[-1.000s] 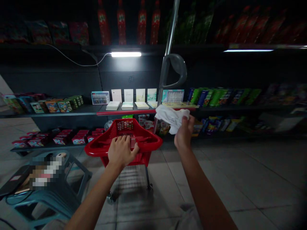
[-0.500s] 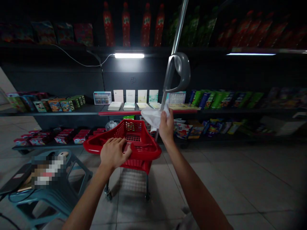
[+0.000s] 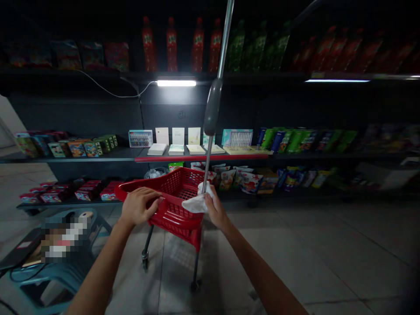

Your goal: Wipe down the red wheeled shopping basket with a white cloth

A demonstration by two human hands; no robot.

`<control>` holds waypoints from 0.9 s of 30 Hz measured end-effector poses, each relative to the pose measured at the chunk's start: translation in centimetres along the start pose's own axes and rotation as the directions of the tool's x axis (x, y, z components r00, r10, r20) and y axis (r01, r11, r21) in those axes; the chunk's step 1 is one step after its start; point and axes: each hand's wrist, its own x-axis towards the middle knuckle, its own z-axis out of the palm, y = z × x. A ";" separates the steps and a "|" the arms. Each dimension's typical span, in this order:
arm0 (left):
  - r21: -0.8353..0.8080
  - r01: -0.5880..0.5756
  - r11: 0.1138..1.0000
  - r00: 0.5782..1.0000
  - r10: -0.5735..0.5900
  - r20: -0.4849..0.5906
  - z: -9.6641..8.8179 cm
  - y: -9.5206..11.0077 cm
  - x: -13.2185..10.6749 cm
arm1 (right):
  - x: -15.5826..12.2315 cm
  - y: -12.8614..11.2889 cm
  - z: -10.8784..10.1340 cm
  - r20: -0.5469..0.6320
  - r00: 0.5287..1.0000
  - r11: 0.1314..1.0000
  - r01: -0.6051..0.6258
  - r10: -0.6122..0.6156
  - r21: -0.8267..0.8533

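A small red plastic shopping cart (image 3: 179, 219) on dark legs with wheels stands in front of me, turned at an angle. My left hand (image 3: 139, 206) is closed over the left part of its near rim. At the cart's right side a metal pole (image 3: 226, 39) rises, leaning slightly right, with a grey loop handle (image 3: 213, 107) seen edge-on. My right hand (image 3: 215, 208) pinches a white cloth (image 3: 194, 204) around the lower pole, beside the basket's right edge. One end of the cloth hangs over to the left. The pole's foot is hidden.
Dark shelves hold books (image 3: 177, 149), snack bags (image 3: 251, 181), boxes (image 3: 92, 148) and red bottles (image 3: 198, 46). A lit tube lamp (image 3: 176, 83) hangs beneath the upper shelf. Left of me is a blue-grey plastic stool (image 3: 70, 280) with things on it. Tiled floor (image 3: 295, 245) lies to the right.
My right hand and the cloth have slid down the pole. The cart has turned, and the pole has swung left with its handle now edge-on. My left hand has shifted left with the rim.
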 end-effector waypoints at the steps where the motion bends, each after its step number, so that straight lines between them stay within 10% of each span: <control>1: -0.008 -0.019 1.000 1.000 0.019 0.000 0.0 -0.8 -0.1 | -0.3 -0.1 0.3 0.020 1.000 1.000 0.003 -0.003 0.010; 12: -0.057 0.139 0.989 0.984 -0.145 -0.104 0.3 -5.8 -1.8 | -2.6 2.8 2.6 0.300 0.942 0.980 0.180 -0.149 -0.079; 19: -0.073 0.210 0.975 0.791 -0.213 -0.574 0.3 3.2 -3.2 | -2.1 2.5 4.1 0.384 0.918 0.959 0.194 -0.102 -0.207; 23: 0.009 0.384 0.923 0.848 -0.349 -0.398 1.0 8.1 -2.2 | -2.4 3.4 5.0 0.353 0.930 0.943 0.203 -0.102 -0.263; 27: 0.304 0.437 0.846 0.899 -0.402 -0.176 0.7 8.6 -1.3 | -2.6 5.4 4.3 0.325 0.946 0.929 0.141 -0.024 -0.343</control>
